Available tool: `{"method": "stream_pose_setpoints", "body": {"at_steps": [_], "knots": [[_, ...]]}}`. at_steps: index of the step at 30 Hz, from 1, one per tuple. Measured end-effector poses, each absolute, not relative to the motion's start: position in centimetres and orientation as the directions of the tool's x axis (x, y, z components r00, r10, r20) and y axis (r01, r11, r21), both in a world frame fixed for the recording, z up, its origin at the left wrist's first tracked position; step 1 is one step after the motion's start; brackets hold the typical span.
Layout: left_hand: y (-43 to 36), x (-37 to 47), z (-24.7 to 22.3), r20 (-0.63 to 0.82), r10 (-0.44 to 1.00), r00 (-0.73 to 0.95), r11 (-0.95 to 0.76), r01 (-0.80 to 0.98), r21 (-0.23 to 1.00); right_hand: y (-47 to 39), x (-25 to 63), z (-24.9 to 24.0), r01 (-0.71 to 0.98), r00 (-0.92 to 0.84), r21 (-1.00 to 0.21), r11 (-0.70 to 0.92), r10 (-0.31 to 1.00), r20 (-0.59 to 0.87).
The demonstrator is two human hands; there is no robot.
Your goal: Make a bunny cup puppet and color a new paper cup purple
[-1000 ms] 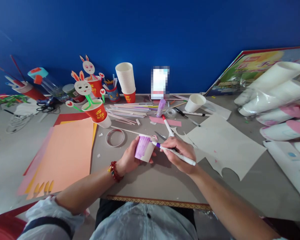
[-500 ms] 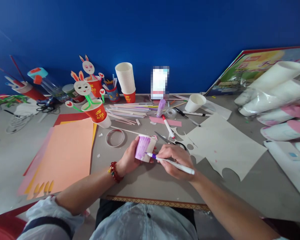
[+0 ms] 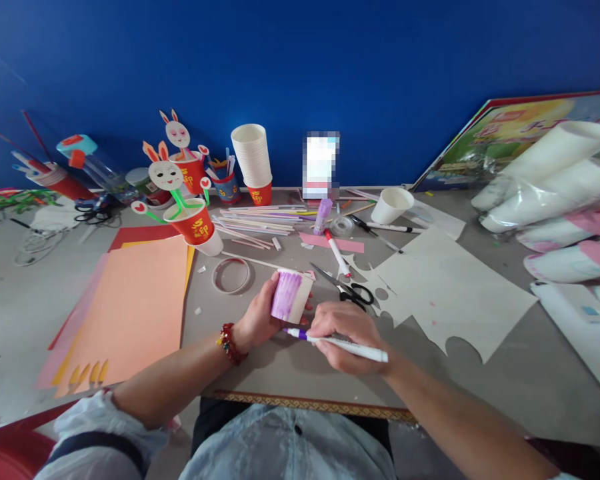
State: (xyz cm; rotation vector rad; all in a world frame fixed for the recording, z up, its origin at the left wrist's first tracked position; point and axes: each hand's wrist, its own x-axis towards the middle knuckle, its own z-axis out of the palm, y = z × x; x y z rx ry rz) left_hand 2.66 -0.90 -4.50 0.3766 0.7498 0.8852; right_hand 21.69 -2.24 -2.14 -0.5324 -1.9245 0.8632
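A white paper cup, streaked with purple over its left part and bare white on the right, is tilted in my left hand, whose fingers wrap round behind it. My right hand pinches a white marker with a purple collar. The marker's tip is just below the cup's lower edge, close to my left hand. Black-handled scissors lie behind my right hand. A roll of tape rests left of the cup.
Orange paper sheets lie at left, cut white card at right. Behind are paper straws, a red marker, a glue stick, stacked cups, rabbit cup figures and a phone.
My right hand has moved down, taking the marker tip off the cup's side to below its lower edge. More of the scissors shows. The cup stays almost in place.
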Motion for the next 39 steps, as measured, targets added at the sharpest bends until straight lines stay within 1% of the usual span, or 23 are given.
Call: {"method": "stream_pose_setpoints", "body": {"at_steps": [3,8,11,13,15,17,19,21,23,26,29,31,34,36,39], "knots": [[-0.9,2.7,-4.6,-0.407,0.824,0.393,0.566,-0.562,0.603,-2.3,21.7,-2.1,0.040,-0.427,-0.783,0.621,0.719,0.548],[-1.0,2.6,-4.6,-0.443,0.807,0.391,0.590,-0.547,0.594,-2.4,21.5,-2.2,0.012,-0.492,-0.772,0.636,0.676,0.549],[-1.0,2.6,-4.6,-0.417,0.822,0.388,0.570,-0.544,0.616,-2.5,21.6,-2.2,0.036,-0.446,-0.795,0.605,0.722,0.529],[-1.0,2.6,-4.6,-0.406,0.831,0.380,0.556,-0.547,0.626,-2.5,21.6,-2.2,0.074,-0.444,-0.798,0.599,0.736,0.511],[-1.0,2.6,-4.6,-0.421,0.822,0.382,0.569,-0.542,0.618,-2.5,21.6,-2.2,0.077,-0.483,-0.783,0.617,0.710,0.512],[-1.0,2.6,-4.5,-0.432,0.816,0.384,0.578,-0.542,0.611,-2.5,21.6,-2.1,0.045,-0.497,-0.780,0.624,0.692,0.524],[-1.0,2.6,-4.5,-0.420,0.824,0.381,0.567,-0.547,0.616,-2.5,21.7,-2.1,0.016,-0.458,-0.791,0.611,0.708,0.538],[-1.0,2.7,-4.5,-0.403,0.834,0.377,0.552,-0.555,0.622,-2.5,21.7,-2.1,0.027,-0.431,-0.803,0.595,0.732,0.528],[-1.0,2.6,-4.6,-0.399,0.833,0.384,0.554,-0.557,0.619,-2.5,21.7,-2.3,0.036,-0.469,-0.797,0.603,0.714,0.519],[-1.1,2.4,-4.7,-0.363,0.837,0.410,0.545,-0.558,0.626,-2.5,21.7,-2.5,-0.007,-0.520,-0.786,0.618,0.669,0.531],[-1.3,2.3,-4.7,-0.298,0.850,0.434,0.513,-0.558,0.652,-2.4,21.7,-2.1,-0.009,-0.414,-0.808,0.589,0.733,0.540],[-1.3,2.4,-4.7,-0.284,0.851,0.442,0.509,-0.561,0.652,-2.2,21.8,-1.7,-0.002,-0.360,-0.810,0.587,0.755,0.548],[-1.2,2.4,-4.6,-0.281,0.834,0.476,0.534,-0.566,0.628,-1.8,22.1,-1.6,-0.001,-0.384,-0.784,0.620,0.724,0.573],[-1.0,2.4,-4.6,-0.278,0.805,0.525,0.571,-0.554,0.606,-1.6,22.4,-1.8,0.043,-0.352,-0.780,0.624,0.740,0.573],[-0.9,2.2,-4.6,-0.274,0.761,0.588,0.618,-0.530,0.580,-1.4,22.9,-2.2,0.147,-0.232,-0.804,0.576,0.810,0.538]]}}
